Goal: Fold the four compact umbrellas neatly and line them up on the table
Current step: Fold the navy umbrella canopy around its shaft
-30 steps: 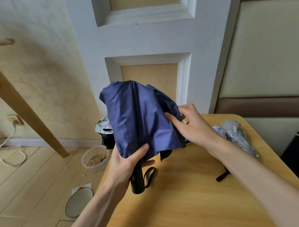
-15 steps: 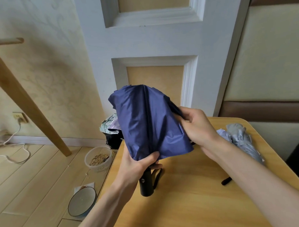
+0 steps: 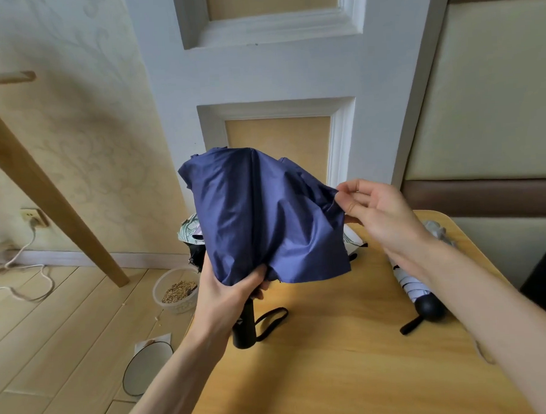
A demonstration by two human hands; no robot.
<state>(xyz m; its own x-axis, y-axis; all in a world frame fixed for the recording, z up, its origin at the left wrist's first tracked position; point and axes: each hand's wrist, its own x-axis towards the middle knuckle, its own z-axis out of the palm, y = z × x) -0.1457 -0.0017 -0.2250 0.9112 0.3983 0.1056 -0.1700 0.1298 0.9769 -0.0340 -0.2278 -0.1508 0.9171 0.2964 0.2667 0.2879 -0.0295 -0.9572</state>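
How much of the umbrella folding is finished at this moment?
Looks done: the grey umbrella lies folded on the table. In hand: the left hand grips the blue umbrella, the right hand pinches its loose cloth. Left: finishing it, the patterned umbrella behind, and lining up.

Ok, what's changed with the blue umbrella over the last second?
The right hand slid off the side of the blue umbrella and drew out to the right, now pinching a fold of its cloth and pulling it outward. The left hand still grips the gathered cloth just above the handle. The pale umbrella still lies on the table.
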